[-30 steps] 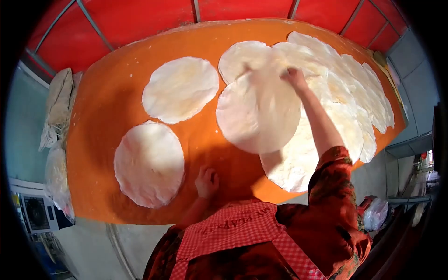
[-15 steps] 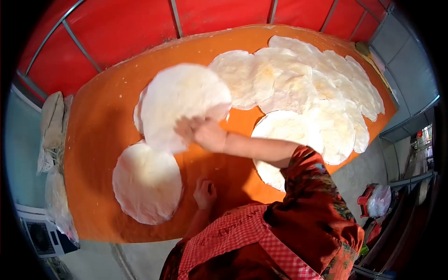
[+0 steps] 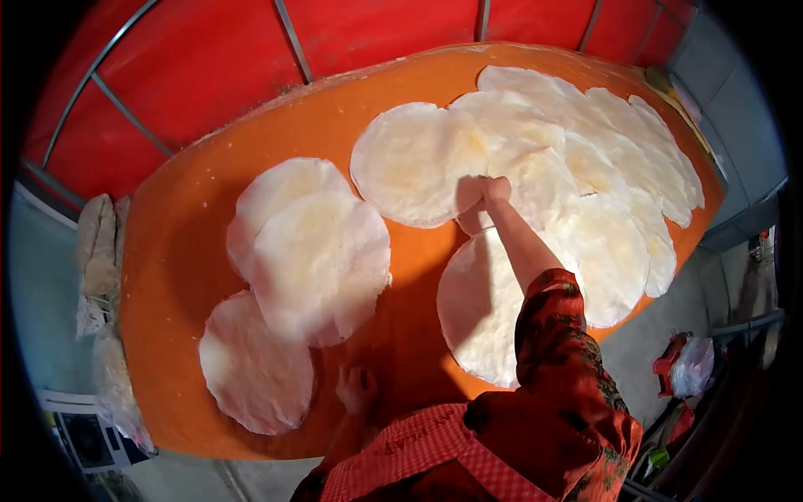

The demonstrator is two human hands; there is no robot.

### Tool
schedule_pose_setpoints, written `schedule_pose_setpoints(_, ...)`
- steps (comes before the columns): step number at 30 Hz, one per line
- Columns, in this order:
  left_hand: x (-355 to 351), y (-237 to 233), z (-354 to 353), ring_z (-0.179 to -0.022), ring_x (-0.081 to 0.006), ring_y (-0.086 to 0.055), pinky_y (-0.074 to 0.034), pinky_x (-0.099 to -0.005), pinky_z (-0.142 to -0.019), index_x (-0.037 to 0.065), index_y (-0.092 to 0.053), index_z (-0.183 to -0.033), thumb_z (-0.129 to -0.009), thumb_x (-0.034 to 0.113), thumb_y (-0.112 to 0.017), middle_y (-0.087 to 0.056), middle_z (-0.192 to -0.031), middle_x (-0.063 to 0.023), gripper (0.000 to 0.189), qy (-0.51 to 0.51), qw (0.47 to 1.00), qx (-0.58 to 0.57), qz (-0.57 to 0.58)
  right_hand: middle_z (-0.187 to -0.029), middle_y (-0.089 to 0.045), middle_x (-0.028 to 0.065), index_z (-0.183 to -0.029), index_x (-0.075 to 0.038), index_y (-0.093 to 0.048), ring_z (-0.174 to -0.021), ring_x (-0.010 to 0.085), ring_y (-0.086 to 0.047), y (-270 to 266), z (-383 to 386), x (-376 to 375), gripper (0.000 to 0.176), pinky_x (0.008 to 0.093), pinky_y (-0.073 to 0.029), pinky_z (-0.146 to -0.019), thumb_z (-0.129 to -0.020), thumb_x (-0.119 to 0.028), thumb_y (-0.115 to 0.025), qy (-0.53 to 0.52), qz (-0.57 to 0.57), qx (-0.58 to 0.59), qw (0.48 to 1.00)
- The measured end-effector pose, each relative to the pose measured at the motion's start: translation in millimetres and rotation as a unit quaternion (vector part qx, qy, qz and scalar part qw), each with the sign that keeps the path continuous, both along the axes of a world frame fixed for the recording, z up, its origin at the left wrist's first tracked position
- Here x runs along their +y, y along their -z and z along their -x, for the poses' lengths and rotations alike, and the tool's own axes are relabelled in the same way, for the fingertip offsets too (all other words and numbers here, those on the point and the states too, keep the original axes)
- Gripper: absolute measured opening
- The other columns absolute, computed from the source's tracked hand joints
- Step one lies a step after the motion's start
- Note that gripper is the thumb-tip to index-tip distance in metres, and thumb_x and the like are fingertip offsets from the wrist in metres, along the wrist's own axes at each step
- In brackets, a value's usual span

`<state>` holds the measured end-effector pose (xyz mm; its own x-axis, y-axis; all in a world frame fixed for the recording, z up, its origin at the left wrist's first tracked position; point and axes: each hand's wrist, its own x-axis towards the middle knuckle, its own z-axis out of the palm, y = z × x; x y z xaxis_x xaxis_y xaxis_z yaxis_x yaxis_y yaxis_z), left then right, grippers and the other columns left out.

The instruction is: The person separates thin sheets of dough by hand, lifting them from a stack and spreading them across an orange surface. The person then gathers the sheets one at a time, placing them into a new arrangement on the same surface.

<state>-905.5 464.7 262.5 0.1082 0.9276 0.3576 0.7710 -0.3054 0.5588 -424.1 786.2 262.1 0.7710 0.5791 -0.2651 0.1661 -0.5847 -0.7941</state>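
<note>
My right hand [image 3: 495, 189] is closed at the right edge of a thin round flatbread [image 3: 406, 163], where it meets the overlapping flatbreads [image 3: 535, 171] on the right; my fingertips are partly hidden. Below it lies another flatbread [image 3: 478, 305], half in my arm's shadow. On the left, one flatbread [image 3: 322, 259] lies over a second flatbread [image 3: 268, 197] and touches a lower one [image 3: 258, 364]. My left hand [image 3: 357, 390] rests in shade near the table's front edge, its fingers curled with nothing visible in them.
An orange cloth [image 3: 180, 276] covers the table. Red panels [image 3: 385, 33] on metal bars rise behind it. Folded cloth [image 3: 99, 243] and a plastic bag [image 3: 113, 368] hang at the left edge. On the right floor sits a red item with a clear bag [image 3: 693, 366].
The flatbread my right hand was carrying now lies on the left group. That hand has moved right to another flatbread's edge. My left hand stays near the front; the view has shifted slightly.
</note>
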Motion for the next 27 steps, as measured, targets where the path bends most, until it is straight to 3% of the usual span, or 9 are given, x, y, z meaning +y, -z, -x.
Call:
schedule_pose_setpoints(8,0,-16,-8,-0.076,-0.0365,-0.062,-0.051,-0.0423,-0.058,0.008,-0.061,-0.087,-0.076,0.008,-0.064,-0.060,-0.100,-0.0156,0.011,-0.023,1.000,0.006,0.003,-0.085,-0.066,0.0143,-0.100,-0.001,-0.064,-0.065,0.0290,-0.064,3,-16,51,0.030,0.0429,-0.052,-0.051,-0.074,-0.016,-0.070,-0.058,-0.131,0.172,0.975)
schedule_pose_setpoints(11,-6,-13,-4,-0.077,-0.0365,-0.062,-0.051,-0.0423,-0.059,0.008,-0.061,-0.088,-0.077,0.008,-0.064,-0.060,-0.102,-0.0156,0.012,-0.024,0.999,0.005,0.040,-0.062,-0.059,0.0055,-0.077,-0.002,-0.065,-0.054,0.0170,-0.055,-61,-4,87,0.012,0.0331,-0.044,-0.047,-0.076,-0.014,-0.066,-0.151,-0.280,-0.052,0.947)
schedule_pose_setpoints(15,-3,-16,-2,-0.079,-0.0359,-0.062,-0.051,-0.0404,-0.060,0.008,-0.060,-0.089,-0.078,0.007,-0.064,-0.060,-0.102,-0.0160,0.013,-0.001,0.999,-0.033,0.005,-0.080,-0.066,0.0215,-0.093,0.005,-0.064,-0.075,0.0280,-0.066,-260,98,33,0.023,0.0388,-0.049,-0.067,-0.076,-0.010,-0.065,-0.284,-0.352,-0.155,0.878)
schedule_pose_setpoints(17,-1,-20,1,-0.081,-0.0336,-0.063,-0.051,-0.0397,-0.059,0.008,-0.059,-0.092,-0.081,0.006,-0.063,-0.060,-0.103,-0.0141,0.012,0.011,0.998,-0.054,0.009,-0.076,-0.065,0.0132,-0.097,0.002,-0.064,-0.069,0.0153,-0.062,-299,145,1,0.022,0.0322,-0.049,-0.062,-0.079,-0.009,-0.065,-0.383,-0.373,-0.151,0.832)
schedule_pose_setpoints(20,12,-27,2,-0.085,-0.0272,-0.064,-0.052,-0.0385,-0.068,0.007,-0.059,-0.100,-0.089,0.007,-0.058,-0.062,-0.102,-0.0096,0.010,-0.057,0.776,-0.565,0.276,-0.082,-0.062,0.0186,-0.095,-0.002,-0.062,-0.074,0.0296,-0.064,-312,225,-79,0.019,0.0377,-0.050,-0.068,-0.076,-0.004,-0.060,-0.449,-0.370,-0.339,0.739)
schedule_pose_setpoints(22,35,-60,1,-0.100,-0.0243,-0.059,-0.050,-0.0411,-0.085,0.008,-0.052,-0.122,-0.097,0.018,-0.050,-0.056,-0.118,-0.0091,0.027,0.008,0.756,-0.618,0.216,-0.084,-0.059,0.0177,-0.089,-0.001,-0.060,-0.081,0.0348,-0.060,-297,271,-138,0.016,0.0407,-0.049,-0.073,-0.073,-0.004,-0.063,-0.534,-0.244,-0.300,0.752)
schedule_pose_setpoints(24,47,-113,-2,-0.118,-0.0282,-0.050,-0.042,-0.0477,-0.101,0.010,-0.036,-0.140,-0.099,0.032,-0.045,-0.042,-0.136,-0.0100,0.047,0.078,0.641,-0.718,0.259,-0.091,-0.061,0.0171,-0.090,-0.002,-0.060,-0.087,0.0357,-0.060,-242,309,-177,0.019,0.0421,-0.050,-0.075,-0.072,-0.009,-0.065,-0.566,-0.202,-0.312,0.735)
schedule_pose_setpoints(25,52,-101,2,-0.124,-0.0281,-0.046,-0.040,-0.0523,-0.101,0.013,-0.033,-0.142,-0.099,0.039,-0.043,-0.041,-0.139,-0.0082,0.051,0.108,0.608,-0.735,0.281,-0.096,-0.062,0.0179,-0.097,-0.003,-0.062,-0.091,0.0363,-0.060,-199,321,-190,0.025,0.0418,-0.051,-0.077,-0.073,-0.012,-0.065,-0.574,-0.246,-0.302,0.720)
schedule_pose_setpoints(27,57,-90,1,-0.131,-0.0283,-0.040,-0.037,-0.0560,-0.103,0.016,-0.030,-0.143,-0.100,0.045,-0.039,-0.039,-0.142,-0.0040,0.053,0.172,0.524,-0.766,0.329,-0.105,-0.060,0.0209,-0.106,-0.003,-0.063,-0.097,0.0376,-0.059,-149,331,-213,0.035,0.0423,-0.049,-0.083,-0.075,-0.017,-0.070,-0.644,-0.043,-0.188,0.741)
